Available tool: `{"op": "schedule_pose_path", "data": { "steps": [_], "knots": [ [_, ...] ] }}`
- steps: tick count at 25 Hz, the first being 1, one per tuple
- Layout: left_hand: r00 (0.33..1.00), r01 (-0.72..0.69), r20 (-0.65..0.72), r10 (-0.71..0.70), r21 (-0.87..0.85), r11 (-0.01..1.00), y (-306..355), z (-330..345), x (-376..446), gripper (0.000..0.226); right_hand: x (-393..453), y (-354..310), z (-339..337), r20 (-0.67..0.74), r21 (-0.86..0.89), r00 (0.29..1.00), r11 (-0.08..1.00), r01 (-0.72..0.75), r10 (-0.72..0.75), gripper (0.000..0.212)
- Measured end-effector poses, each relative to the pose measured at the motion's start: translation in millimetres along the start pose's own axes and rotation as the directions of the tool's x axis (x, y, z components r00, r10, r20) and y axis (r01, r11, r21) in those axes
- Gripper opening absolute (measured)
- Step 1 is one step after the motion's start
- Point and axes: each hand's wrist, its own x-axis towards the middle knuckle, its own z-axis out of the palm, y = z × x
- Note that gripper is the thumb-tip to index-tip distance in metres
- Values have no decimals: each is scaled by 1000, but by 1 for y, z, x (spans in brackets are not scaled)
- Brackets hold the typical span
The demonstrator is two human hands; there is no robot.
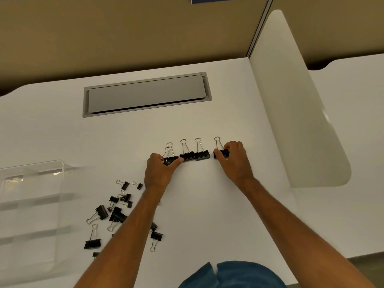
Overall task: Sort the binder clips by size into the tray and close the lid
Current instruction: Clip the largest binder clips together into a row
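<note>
— White desk (207, 204) lay under both arms. Where were the clips?
— Four big ones stood in a far row (194, 154); the left hand (160, 171) pinched the leftmost, the right hand (233, 159) pinched the rightmost clip (221, 153).
— The rest?
— A loose pile (116, 210) near left, beside the clear tray (31, 194).
— Handling?
— Probably light, stiff steel; best gripped by the black body.

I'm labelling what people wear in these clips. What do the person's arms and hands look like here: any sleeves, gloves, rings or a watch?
Both forearms are bare up to the bottom edge of the picture, with no sleeves in view. The left hand and right hand wear no gloves, and no rings, watch or wristband show. Blue clothing shows at the bottom edge.
</note>
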Motion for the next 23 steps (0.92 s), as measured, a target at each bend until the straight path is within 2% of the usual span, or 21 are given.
{"op": "schedule_pose_path", "data": {
  "steps": [2, 6, 9, 12, 16, 20, 23],
  "knots": [
    [999, -2, 40, 5, -73, 997, -4, -3, -1, 61, -5, 8, 0, -16, 59, 996, 994, 92, -91, 31],
    [994, 49, 108, -23, -250, 967, -16, -14, -3, 39, -15, 19, 1, 29, -31, 970, 970, 241, -240, 49],
    [994, 31, 105, -6, -234, 972, -20, -23, 1, 35, -11, 19, 3, 25, -64, 964, 961, 267, -266, 48],
    [994, 88, 89, -66, -276, 957, -21, -29, 10, 38, -8, 17, 5, 28, -65, 964, 961, 267, -266, 44],
    [996, 68, 70, -54, -215, 974, -21, -29, 16, 43, -5, 16, 5, 46, -82, 964, 961, 264, -261, 42],
    [998, -55, 17, 56, -53, 997, -22, -25, 10, 50, -5, 14, 6, 43, -89, 962, 958, 272, -269, 39],
    [995, -104, -4, 104, -26, 994, -24, -21, 5, 53, -5, 13, 5, 50, -94, 959, 955, 282, -278, 36]
  ]
}}
